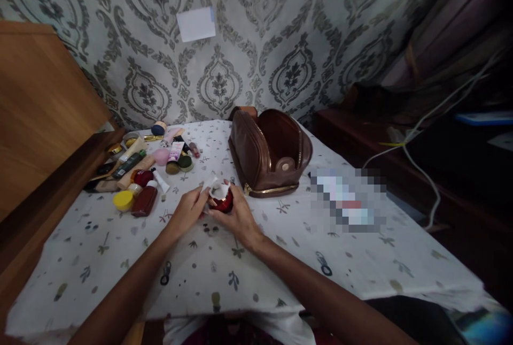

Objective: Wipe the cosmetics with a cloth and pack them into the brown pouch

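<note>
Wall: pale grey paper (218, 59) printed with dark damask medallions and curling leaves, a plain white rectangle (196, 24) fixed on it.
Wood: smooth, warm brown panel (32, 104) with straight edges, at the left.
Counter: white cloth (192, 286) scattered with small leaf and sprig prints, lightly creased near its front edge.
Bag: brown, leather-like pouch (248, 152) with a soft sheen and rounded ends, gaping wide, its metal-toothed zip undone, a round snap on the tab; it sits beyond the right hand.
Cosmetics: a loose heap at the left, with a rounded pink piece (161, 157), a squat dark green jar (185, 163), a yellow round tub (123, 201), a glossy red-brown bottle (144, 201) and a slim white tube (161, 180).
Blur: something pixelated (347, 200) lies right of the pouch, too masked to tell.
Red jar: deep red, shiny and rounded (225, 205), its upper part mostly hidden by thin, crumpled white material (219, 191); it is between the two hands, just above or on the counter, I cannot tell which, in front of the pouch.
Left hand: fingers (188, 208) bent and pressed against the jar's left side, beside the white material.
Right hand: fingers (239, 217) curled round the jar's right side, thumb along its near face.
</note>
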`<state>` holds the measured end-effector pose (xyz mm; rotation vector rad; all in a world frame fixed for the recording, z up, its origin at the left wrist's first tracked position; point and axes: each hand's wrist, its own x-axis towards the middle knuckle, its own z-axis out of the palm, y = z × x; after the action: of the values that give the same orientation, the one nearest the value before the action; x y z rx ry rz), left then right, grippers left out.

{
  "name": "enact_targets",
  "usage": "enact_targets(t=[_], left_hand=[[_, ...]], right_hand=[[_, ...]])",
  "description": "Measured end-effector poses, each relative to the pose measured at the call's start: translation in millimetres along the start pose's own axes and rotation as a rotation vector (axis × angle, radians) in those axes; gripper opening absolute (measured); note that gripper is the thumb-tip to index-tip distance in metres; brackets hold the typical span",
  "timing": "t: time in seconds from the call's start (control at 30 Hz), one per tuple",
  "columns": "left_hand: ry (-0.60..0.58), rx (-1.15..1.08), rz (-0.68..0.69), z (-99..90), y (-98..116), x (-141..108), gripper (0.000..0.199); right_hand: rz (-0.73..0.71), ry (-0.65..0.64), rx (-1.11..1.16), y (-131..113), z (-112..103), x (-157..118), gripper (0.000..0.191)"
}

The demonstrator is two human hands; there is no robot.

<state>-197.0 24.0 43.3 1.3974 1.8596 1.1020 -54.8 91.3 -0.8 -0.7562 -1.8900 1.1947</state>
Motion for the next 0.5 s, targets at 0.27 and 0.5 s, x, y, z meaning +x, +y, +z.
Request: enact_targets(t=[0.27,0.5], left_hand=[[0.048,0.254,0.330,6.1,6.9,-11.8,0.030],[-0.016,0.188,0.329,1.3,3.7,-8.3,0.024]], right_hand=[[-0.063,0.101,-0.015,6.1,0.3,3.2,0.065],[-0.223,0.089,-0.112,-1.2,-1.8,4.6,0.050]])
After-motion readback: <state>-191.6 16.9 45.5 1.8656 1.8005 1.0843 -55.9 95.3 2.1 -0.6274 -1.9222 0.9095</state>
